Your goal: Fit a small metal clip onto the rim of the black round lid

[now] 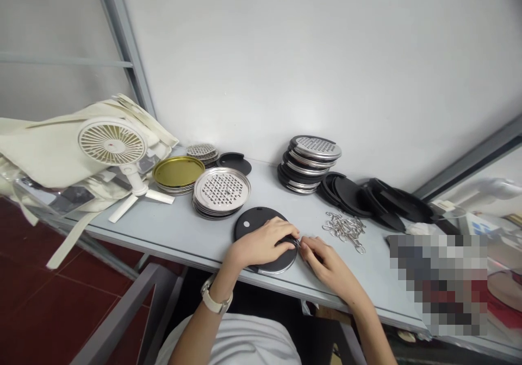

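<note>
A black round disc (255,221) with a shiny metal rim lies flat at the table's front edge, a pale dot near its left side. My left hand (267,241) rests over it and holds it down, fingers and thumb bent around its right side. At that same edge my right hand (320,259) is closed in a pinch on a thin metal loop (297,242), partly hidden by fingertips. Several wire loops (346,228) lie in a loose pile right of my hands. Behind the disc stands a stack of round metal graters (225,190).
Gold-coloured round lids (178,171) are stacked at the left, beside a white fan (113,143) and a cream bag (49,147). A tall stack of black-rimmed graters (312,161) stands by the wall. Black round covers (350,195) lean in a row at the right.
</note>
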Available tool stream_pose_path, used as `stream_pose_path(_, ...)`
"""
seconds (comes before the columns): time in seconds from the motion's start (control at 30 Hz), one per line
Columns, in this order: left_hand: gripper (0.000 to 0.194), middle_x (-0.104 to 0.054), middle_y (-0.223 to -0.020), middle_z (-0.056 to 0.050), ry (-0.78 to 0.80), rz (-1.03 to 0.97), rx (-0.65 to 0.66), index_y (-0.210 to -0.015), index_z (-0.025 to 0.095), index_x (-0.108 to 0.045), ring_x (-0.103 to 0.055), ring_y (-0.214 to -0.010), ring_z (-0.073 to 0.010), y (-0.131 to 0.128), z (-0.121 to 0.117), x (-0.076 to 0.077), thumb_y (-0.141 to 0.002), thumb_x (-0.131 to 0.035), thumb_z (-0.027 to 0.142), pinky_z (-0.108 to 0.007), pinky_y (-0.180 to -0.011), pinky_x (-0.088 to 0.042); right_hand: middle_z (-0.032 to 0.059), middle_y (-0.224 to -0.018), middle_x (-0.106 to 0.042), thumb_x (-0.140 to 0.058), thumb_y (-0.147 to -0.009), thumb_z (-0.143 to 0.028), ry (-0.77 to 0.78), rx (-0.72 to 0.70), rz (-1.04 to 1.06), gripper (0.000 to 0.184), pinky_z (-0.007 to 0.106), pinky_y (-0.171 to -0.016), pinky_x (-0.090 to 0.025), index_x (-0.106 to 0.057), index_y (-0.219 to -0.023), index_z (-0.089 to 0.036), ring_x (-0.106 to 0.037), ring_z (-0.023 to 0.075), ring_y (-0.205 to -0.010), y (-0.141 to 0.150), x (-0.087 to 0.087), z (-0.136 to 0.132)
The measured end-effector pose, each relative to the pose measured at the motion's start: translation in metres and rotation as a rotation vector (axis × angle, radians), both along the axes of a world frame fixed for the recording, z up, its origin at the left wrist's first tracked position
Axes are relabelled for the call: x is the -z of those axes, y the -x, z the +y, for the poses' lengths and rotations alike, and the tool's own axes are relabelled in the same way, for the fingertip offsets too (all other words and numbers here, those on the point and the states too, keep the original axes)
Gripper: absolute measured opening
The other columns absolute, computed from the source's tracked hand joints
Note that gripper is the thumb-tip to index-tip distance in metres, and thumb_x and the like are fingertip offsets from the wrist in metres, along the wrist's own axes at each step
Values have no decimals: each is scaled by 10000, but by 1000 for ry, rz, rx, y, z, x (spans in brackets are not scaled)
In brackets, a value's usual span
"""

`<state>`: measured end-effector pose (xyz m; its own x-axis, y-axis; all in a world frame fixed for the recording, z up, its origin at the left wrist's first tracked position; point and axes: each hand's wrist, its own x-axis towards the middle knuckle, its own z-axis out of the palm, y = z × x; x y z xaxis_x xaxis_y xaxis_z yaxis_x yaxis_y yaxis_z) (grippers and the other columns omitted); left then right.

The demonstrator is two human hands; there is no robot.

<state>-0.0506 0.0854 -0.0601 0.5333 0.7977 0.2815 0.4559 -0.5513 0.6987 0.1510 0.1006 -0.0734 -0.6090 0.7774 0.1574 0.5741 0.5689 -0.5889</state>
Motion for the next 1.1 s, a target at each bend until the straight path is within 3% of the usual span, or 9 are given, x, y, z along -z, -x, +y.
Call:
stream_pose_path(0.47, 243, -579, -1130, -36, -4, -5, -16, -1131, 221, -535, -445, -1134, -174, -1, -1, -1, -894, -491, 188, -331, -1000, -362, -36, -655, -478, -338, -953, -312, 72, 38, 78, 233, 254, -626, -403, -435, -767, -210, -450, 141, -628, 0, -1, -1)
stream_pose_path(1.1, 248, -569, -1167, -23, 19, -25, -44, -1121, 236, -534, -436, -1164, -174, -1, -3, -3, -878, -512, 193, -333, -1017, -352, -38, -635, -478, -338, -955, -313, 68, 52, 77, 246, 270, -624, -401, -434, -752, -212, -445, 143, -623, 0, 0, -2)
